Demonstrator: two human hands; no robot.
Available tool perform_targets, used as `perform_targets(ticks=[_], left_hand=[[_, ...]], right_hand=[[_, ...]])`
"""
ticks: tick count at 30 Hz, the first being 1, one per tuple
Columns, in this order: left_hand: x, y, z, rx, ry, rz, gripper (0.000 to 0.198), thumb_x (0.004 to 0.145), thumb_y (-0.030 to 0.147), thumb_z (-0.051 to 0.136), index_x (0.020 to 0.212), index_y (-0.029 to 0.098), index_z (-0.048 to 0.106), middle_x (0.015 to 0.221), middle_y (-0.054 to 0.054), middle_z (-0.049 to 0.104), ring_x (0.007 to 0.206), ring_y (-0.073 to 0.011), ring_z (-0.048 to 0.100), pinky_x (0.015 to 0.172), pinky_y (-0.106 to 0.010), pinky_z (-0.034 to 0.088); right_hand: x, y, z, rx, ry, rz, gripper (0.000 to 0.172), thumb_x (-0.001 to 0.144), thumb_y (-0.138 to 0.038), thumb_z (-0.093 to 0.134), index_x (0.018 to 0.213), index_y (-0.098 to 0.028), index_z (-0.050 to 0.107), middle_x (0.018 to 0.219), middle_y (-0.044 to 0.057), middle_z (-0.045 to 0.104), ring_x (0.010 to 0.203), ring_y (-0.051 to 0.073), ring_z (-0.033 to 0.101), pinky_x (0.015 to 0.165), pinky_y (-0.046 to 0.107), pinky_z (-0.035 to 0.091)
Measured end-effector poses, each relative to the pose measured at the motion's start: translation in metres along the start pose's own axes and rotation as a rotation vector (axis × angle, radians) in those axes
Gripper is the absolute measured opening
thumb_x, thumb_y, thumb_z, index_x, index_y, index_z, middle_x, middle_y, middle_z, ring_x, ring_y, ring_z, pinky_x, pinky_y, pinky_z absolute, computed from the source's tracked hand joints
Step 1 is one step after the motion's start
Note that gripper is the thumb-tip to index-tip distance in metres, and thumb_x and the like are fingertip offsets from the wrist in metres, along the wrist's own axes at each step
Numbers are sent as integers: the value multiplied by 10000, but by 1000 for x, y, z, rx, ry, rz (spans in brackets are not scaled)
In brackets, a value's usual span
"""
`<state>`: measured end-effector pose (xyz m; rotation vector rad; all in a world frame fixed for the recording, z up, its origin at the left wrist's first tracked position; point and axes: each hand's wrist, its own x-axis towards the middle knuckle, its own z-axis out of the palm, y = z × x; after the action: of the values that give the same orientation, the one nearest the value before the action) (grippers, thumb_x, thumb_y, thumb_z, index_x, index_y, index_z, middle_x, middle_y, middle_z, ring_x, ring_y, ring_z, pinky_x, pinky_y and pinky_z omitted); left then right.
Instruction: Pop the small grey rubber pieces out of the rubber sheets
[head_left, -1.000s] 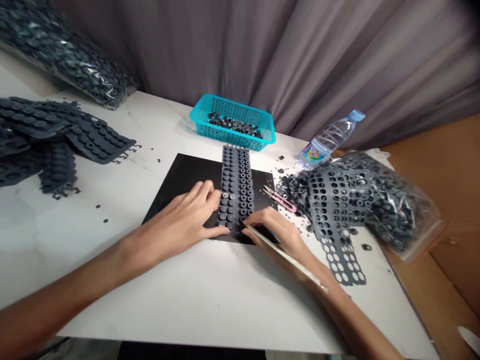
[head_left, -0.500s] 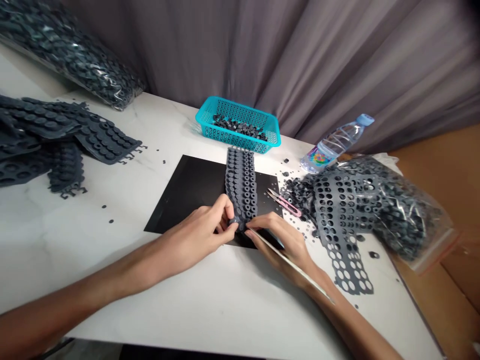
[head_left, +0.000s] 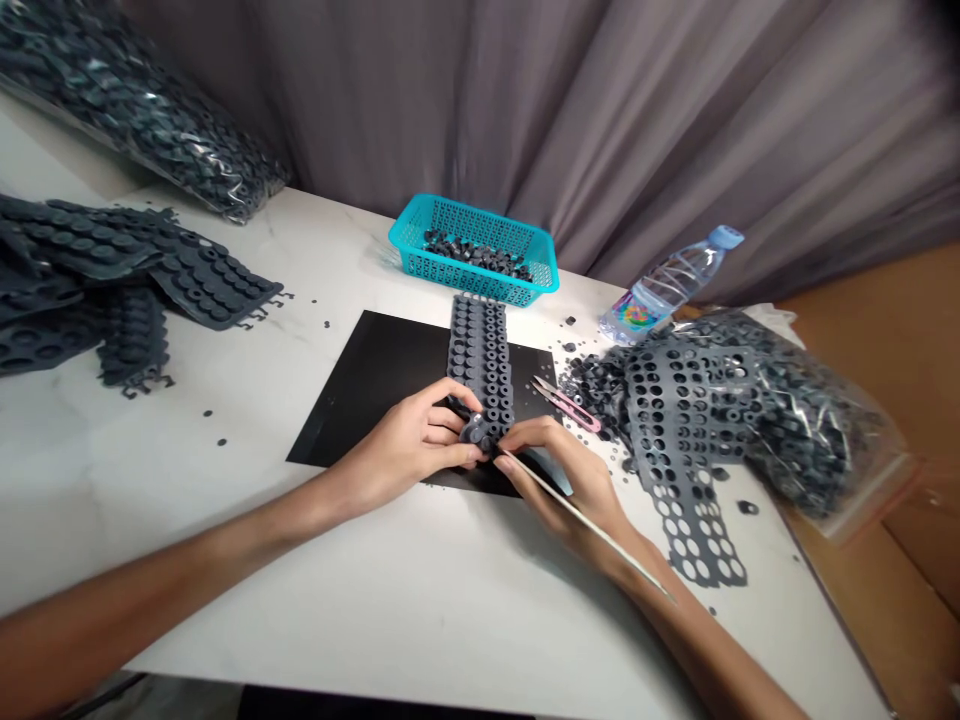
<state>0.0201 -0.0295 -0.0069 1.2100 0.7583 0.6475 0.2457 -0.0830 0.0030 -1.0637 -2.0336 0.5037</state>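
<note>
A dark grey rubber sheet (head_left: 481, 350) with rows of round parts lies on a black mat (head_left: 352, 375). My left hand (head_left: 420, 432) grips the near end of this sheet between thumb and fingers, where the rubber is bent up. Close on the right, my right hand (head_left: 562, 475) has its fingers pinched at the same end and holds a thin pale stick (head_left: 592, 525) that runs back along the wrist. The stick's tip is hidden at the fingertips. Pink-handled snips (head_left: 568, 404) lie right of the sheet.
Behind the mat stands a turquoise basket (head_left: 474, 250) of small black parts. On the right are a water bottle (head_left: 671, 285), punched sheets (head_left: 697, 450) and a plastic bag (head_left: 825, 430). More rubber sheets (head_left: 75, 270) and a full bag (head_left: 150, 110) are at the left.
My left fingers have shifted and spread around the near end, which now shows more bent up between them. My right hand has moved slightly, still with the stick.
</note>
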Motion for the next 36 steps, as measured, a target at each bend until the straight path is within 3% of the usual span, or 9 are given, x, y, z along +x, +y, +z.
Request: perform_targets(ticks=[9, 24, 31, 36], left_hand=[[0, 3, 2, 5, 28, 19, 421, 816, 269, 813, 1134, 209, 544, 899, -25, 743, 868, -199, 764, 815, -314, 591], [-1, -1, 5, 8, 82, 22, 421, 820, 285, 818, 1130, 210, 543, 845, 4, 695, 825, -177, 747, 770, -279, 584], [1, -3, 6, 5, 84, 33, 415, 826, 285, 823, 1120, 213, 539, 859, 3, 705, 819, -166, 748, 764, -263, 577], [1, -4, 6, -5, 73, 32, 417, 832, 269, 820, 1128, 209, 532, 886, -19, 729, 842, -193, 763, 793, -304, 591]], right_hand=[[-1, 1, -8, -32, -66, -51, 112, 1006, -198, 632, 1116, -216, 621, 1010, 76, 711, 905, 198, 703, 826, 326, 592], [-2, 3, -13, -4, -157, 16, 106, 1018, -220, 629, 1124, -222, 628, 1030, 71, 714, 906, 191, 701, 824, 319, 584], [-2, 3, -9, -7, -116, 31, 82, 1023, -231, 633, 1103, -220, 649, 991, 60, 723, 884, 187, 704, 808, 308, 585], [0, 0, -9, -91, -123, 61, 182, 1027, -254, 628, 1204, -220, 646, 1006, 60, 717, 895, 193, 705, 841, 327, 584]])
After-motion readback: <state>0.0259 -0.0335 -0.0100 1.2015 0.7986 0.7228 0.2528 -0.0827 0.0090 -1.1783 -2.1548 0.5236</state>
